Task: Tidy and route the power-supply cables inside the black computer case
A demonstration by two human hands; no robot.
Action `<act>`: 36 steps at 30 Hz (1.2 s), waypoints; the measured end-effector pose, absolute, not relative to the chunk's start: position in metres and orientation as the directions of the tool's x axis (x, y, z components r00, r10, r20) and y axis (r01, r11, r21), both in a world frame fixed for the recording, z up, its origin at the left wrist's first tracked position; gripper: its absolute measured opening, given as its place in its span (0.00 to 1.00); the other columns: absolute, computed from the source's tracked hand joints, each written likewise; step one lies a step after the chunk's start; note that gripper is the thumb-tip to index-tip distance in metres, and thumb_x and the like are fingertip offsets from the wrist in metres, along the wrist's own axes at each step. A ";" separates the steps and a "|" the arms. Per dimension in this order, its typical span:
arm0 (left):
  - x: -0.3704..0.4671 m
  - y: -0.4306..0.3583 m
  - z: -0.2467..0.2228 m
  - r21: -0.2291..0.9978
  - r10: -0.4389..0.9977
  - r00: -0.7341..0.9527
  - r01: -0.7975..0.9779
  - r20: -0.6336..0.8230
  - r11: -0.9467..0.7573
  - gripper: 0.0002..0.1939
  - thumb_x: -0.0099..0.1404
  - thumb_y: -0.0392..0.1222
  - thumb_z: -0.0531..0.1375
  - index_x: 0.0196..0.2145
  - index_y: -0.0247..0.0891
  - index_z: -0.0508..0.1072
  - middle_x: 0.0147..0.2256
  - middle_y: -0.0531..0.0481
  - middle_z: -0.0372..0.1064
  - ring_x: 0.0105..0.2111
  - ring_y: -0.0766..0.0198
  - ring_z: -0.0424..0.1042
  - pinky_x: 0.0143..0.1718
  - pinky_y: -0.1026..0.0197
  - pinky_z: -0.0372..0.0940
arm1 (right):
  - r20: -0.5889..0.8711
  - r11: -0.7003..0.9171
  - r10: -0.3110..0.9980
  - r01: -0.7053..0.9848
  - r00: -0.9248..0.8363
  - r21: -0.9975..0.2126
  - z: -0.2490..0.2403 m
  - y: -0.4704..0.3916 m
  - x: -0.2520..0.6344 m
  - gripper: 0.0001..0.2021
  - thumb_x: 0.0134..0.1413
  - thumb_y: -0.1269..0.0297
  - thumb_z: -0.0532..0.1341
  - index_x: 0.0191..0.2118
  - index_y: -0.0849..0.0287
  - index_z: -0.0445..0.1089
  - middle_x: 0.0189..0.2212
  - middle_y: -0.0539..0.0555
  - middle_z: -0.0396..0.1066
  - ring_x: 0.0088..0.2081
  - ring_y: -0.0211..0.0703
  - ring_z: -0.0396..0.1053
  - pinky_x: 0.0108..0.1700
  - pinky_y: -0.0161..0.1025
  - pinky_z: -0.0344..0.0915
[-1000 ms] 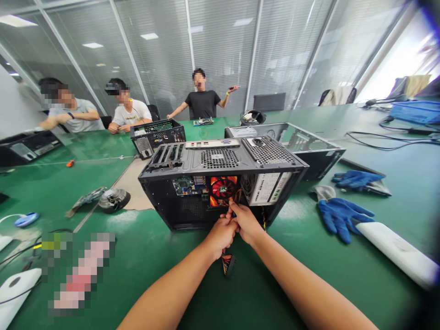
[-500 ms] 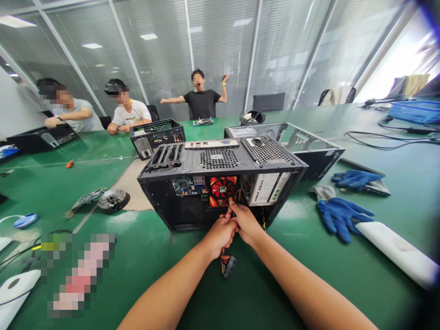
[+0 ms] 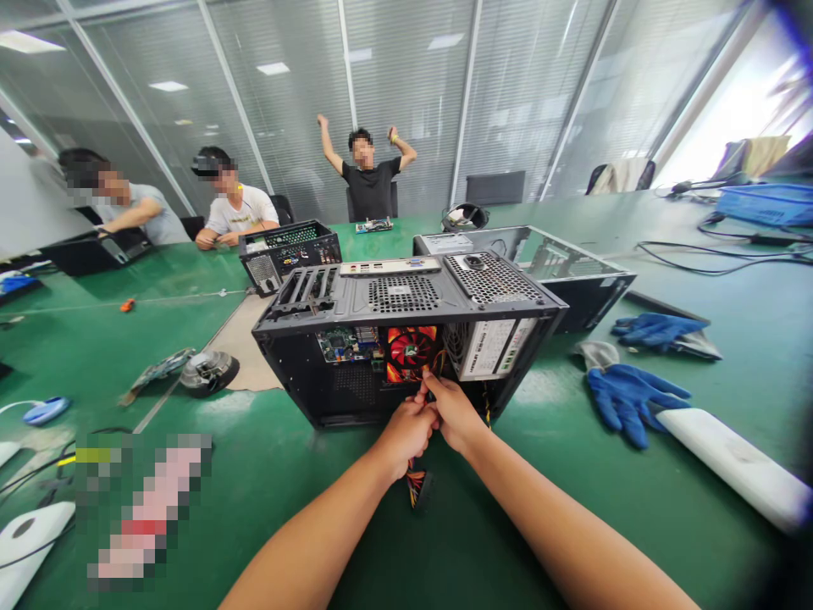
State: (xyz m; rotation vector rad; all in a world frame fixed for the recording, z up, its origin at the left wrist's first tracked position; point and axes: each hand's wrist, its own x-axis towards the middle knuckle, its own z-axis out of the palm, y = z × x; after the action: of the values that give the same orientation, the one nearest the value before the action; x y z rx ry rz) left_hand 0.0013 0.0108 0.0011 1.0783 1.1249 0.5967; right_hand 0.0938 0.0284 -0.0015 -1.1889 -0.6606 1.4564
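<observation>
Cable [image 3: 415, 483] of coloured wires runs through the person's bare hands, its plug [image 3: 427, 491] dangling just below them over the green table [image 3: 495, 525]. The left hand [image 3: 410, 434] is clenched around the bundle, probably to keep its loose end in check. The right hand [image 3: 452, 408] touches the left and seems to pinch the same cable higher up, near the fan [image 3: 410, 349]; the fingers hide most of what lies between them.

The case [image 3: 298, 373] stands with its rear panel up and its open side towards the person, likely so that both hands can reach the inside from the front. Within, the board [image 3: 349, 346] sits left of the fan and the power supply [image 3: 499, 349] right of it, high in the opening.

Blue gloves [image 3: 628, 398] lie to the right, perhaps because thin wires suit bare fingertips better. Beyond the case, a co-worker [image 3: 372, 186] raises both arms, well apart from it.
</observation>
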 end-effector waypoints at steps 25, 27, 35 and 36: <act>0.001 0.012 -0.002 0.910 0.836 0.374 0.060 -0.401 0.410 0.13 0.59 0.48 0.54 0.23 0.37 0.59 0.13 0.63 0.45 0.10 0.77 0.43 0.12 0.69 0.37 | -0.309 -0.265 0.949 -0.390 0.053 -0.882 -0.001 0.029 0.096 0.16 0.50 0.53 0.58 0.22 0.59 0.60 0.17 0.51 0.69 0.10 0.31 0.57 0.10 0.30 0.47; 0.001 0.012 -0.001 0.905 0.830 0.378 0.058 -0.410 0.421 0.14 0.59 0.49 0.53 0.23 0.38 0.59 0.13 0.63 0.45 0.10 0.77 0.43 0.12 0.69 0.37 | -0.310 -0.266 0.949 -0.392 0.054 -0.881 0.000 0.029 0.096 0.15 0.50 0.54 0.58 0.22 0.59 0.60 0.17 0.51 0.69 0.10 0.31 0.56 0.10 0.30 0.47; 0.001 0.012 0.002 0.873 0.788 0.410 0.046 -0.459 0.485 0.14 0.60 0.49 0.52 0.23 0.38 0.58 0.13 0.63 0.44 0.10 0.78 0.41 0.12 0.69 0.36 | -0.319 -0.270 0.946 -0.405 0.056 -0.873 -0.003 0.031 0.096 0.15 0.50 0.55 0.58 0.22 0.60 0.61 0.19 0.53 0.71 0.12 0.31 0.58 0.10 0.29 0.47; 0.001 0.012 0.002 0.876 0.792 0.407 0.048 -0.455 0.479 0.14 0.60 0.49 0.52 0.23 0.38 0.58 0.13 0.63 0.44 0.10 0.78 0.41 0.12 0.69 0.36 | -0.320 -0.271 0.946 -0.404 0.058 -0.874 -0.003 0.031 0.096 0.15 0.50 0.55 0.58 0.22 0.60 0.61 0.20 0.54 0.71 0.12 0.31 0.58 0.10 0.29 0.47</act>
State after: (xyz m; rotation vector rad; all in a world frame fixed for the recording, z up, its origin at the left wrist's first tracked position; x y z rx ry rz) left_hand 0.0010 0.0123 0.0018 0.9720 1.0596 0.5765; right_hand 0.0956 0.0305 -0.0027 -1.1668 -0.6571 1.4957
